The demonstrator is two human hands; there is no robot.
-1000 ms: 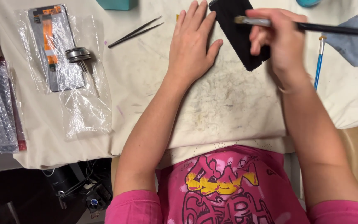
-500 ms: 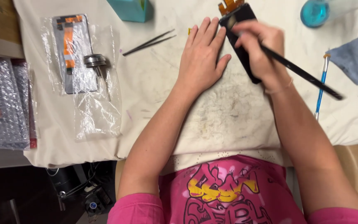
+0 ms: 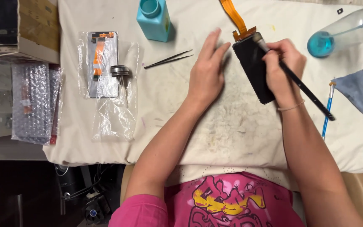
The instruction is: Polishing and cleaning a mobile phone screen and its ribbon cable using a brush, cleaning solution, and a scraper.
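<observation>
**Brush on a dark screen**

The right hand [image 3: 283,67] grips a black brush [image 3: 299,82], its bristle tip on the upper end of a dark screen [image 3: 253,67] that lies on the cloth-covered surface [image 3: 215,130] just under and left of that hand. An orange ribbon [image 3: 236,19] runs from the screen's top edge. The left hand [image 3: 206,71] lies open and flat on the cloth beside the screen's left edge. Tweezers [image 3: 169,59] lie left of it, a blue bottle [image 3: 154,19] beyond them.

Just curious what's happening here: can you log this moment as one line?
right hand: holds black brush, bristles on dark phone screen | left hand: flat on stained cloth beside screen | tweezers: idle
</observation>
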